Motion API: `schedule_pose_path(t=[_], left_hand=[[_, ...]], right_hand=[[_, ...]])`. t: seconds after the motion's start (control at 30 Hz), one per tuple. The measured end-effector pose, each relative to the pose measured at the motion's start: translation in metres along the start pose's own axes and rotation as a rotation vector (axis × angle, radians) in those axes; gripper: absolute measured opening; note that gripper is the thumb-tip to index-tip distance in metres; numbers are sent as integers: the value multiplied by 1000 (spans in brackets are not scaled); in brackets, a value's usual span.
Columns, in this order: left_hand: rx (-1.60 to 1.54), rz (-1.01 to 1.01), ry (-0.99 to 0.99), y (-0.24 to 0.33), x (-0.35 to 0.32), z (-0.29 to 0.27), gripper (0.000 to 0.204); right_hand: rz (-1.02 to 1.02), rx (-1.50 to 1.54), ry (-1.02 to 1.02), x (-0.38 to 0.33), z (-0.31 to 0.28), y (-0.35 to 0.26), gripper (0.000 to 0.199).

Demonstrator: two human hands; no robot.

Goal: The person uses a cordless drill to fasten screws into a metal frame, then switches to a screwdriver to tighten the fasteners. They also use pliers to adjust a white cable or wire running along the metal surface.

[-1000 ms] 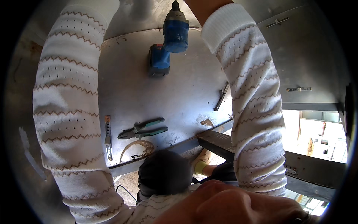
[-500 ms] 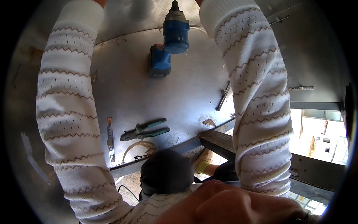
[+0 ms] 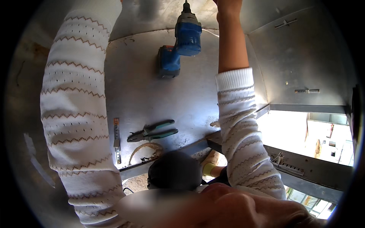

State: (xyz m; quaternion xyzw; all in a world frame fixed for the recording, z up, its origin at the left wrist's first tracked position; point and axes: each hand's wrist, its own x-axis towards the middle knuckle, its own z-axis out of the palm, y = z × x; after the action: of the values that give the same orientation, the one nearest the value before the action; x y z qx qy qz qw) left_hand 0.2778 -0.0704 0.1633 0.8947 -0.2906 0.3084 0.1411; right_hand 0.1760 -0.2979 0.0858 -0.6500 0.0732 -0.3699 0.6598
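My left arm in its white knitted sleeve (image 3: 74, 95) stretches up the left side, and its hand lies past the top edge. On the right, my bare forearm (image 3: 232, 45) reaches up from a pushed-back cuff. Only part of my right hand (image 3: 228, 5) shows at the top edge; its fingers are cut off, so what they hold is hidden. Between the arms is a blue cordless drill (image 3: 188, 38), its bit pointing to the far wall and its battery (image 3: 169, 70) nearer me. Pliers with green handles (image 3: 154, 133) lie on the metal surface closer to me.
A slotted metal strip (image 3: 117, 142) lies left of the pliers. Similar strips sit on the right wall (image 3: 307, 91) and on the dark beam (image 3: 289, 167). Curved metal walls enclose the space, with a bright opening (image 3: 330, 136) at the right. A dark rounded shape (image 3: 175, 171) covers the near edge.
My right arm has shifted left, and its bare forearm and part of the hand now show. The strip on the beam has come into sight. The whole view has slid slightly.
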Motion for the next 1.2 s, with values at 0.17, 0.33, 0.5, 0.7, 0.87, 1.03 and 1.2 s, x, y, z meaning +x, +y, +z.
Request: schedule_pose_path(t=[0.17, 0.33, 0.5, 0.7, 0.87, 1.03, 1.2], left_hand=[[-66, 10, 11, 4, 5, 1, 58], [67, 35, -62, 5, 4, 3, 56], [43, -17, -50, 7, 6, 7, 54], [28, -88, 2, 11, 0, 13, 52], [31, -100, 71, 7, 0, 21, 50], [6, -84, 72, 15, -2, 19, 46], [-20, -60, 80, 8, -3, 20, 42]], right_hand=[[217, -431, -20, -141, -84, 98, 52], [76, -228, -394, -202, -24, 77, 34], [119, -275, -104, -200, 0, 99, 18], [204, -63, 171, -216, 0, 31, 23], [5, -119, 107, -180, -12, -12, 29], [-253, -183, 109, -113, -8, -36, 27], [-175, -123, 65, -92, -5, -53, 24]])
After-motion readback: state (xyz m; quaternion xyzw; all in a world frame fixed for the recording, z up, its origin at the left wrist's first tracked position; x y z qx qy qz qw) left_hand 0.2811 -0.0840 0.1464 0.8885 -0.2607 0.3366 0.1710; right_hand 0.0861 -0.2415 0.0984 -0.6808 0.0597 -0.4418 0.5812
